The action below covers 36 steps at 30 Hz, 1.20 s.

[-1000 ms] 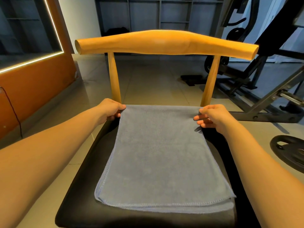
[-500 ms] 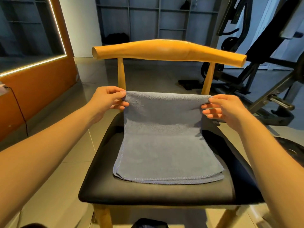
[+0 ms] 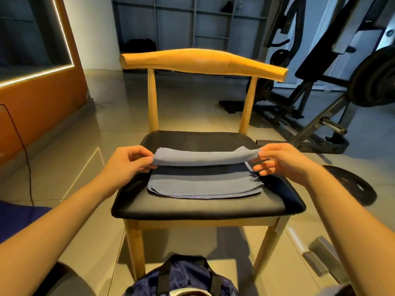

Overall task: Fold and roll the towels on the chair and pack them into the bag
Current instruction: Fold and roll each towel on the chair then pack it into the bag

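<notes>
While the towel (image 3: 203, 157) drapes onto the chair (image 3: 192, 208), left hand (image 3: 128, 163) and right hand (image 3: 284, 161) apparently pinch its raised ends.

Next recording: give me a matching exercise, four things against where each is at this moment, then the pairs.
Things:
1 towel
2 bag
3 weight plate
4 left hand

Places:
a floor, right of the chair
b pinching the towel's left end
c floor, in front of the chair
d on the chair's seat, one edge lifted

Pairs: 1-d, 2-c, 3-a, 4-b
</notes>
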Available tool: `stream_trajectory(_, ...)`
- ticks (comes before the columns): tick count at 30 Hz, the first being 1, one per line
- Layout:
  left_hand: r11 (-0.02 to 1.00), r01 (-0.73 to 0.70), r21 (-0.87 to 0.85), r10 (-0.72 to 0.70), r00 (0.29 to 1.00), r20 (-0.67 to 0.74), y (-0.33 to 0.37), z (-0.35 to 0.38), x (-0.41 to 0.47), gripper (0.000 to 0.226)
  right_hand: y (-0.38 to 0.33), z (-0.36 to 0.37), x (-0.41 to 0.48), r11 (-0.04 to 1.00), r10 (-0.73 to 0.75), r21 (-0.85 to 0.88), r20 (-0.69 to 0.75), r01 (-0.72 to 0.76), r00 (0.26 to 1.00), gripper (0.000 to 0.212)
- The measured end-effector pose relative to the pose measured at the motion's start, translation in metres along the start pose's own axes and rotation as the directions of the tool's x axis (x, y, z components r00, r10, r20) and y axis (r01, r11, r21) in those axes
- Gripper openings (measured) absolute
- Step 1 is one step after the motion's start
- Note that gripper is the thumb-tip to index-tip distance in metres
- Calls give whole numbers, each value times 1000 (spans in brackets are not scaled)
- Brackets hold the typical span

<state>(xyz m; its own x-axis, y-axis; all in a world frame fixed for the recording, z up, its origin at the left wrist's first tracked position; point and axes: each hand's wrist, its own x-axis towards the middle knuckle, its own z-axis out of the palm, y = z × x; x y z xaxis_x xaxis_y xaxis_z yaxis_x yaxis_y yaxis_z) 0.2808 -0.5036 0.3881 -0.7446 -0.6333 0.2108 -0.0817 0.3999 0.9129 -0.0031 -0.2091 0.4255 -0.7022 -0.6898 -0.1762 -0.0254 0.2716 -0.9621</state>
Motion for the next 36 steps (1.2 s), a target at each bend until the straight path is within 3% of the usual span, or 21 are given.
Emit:
stream_trajectory(6,986,-79,150,61,991,120,-8,4,-27,12,13,-2,-19,987,101,-135,82,-89,992,17)
stream_trajectory(14,986,-156,59,153,987,44,-16,7,-44,8,20,-3,-28,988,101,-123,96,-89,990,12)
stream_trajectory(20,987,-131,90,117,983,143,-25,8,-54,8,24,-6,-31,990,95,-115,111,-82,989,14)
stream_trajectory(29,986,-118,121,95,979,182,-27,4,-55,7,23,-6,-28,985,113,-143,112,-97,987,15)
stream_trajectory(33,911,-224,345,131,953,273,-27,-6,-56,14,11,-9,-26,921,123,-381,88,-81,988,17)
stream_trajectory(36,886,-206,414,125,969,214,-13,-5,-45,17,2,-5,-17,836,77,-539,-62,-98,995,21)
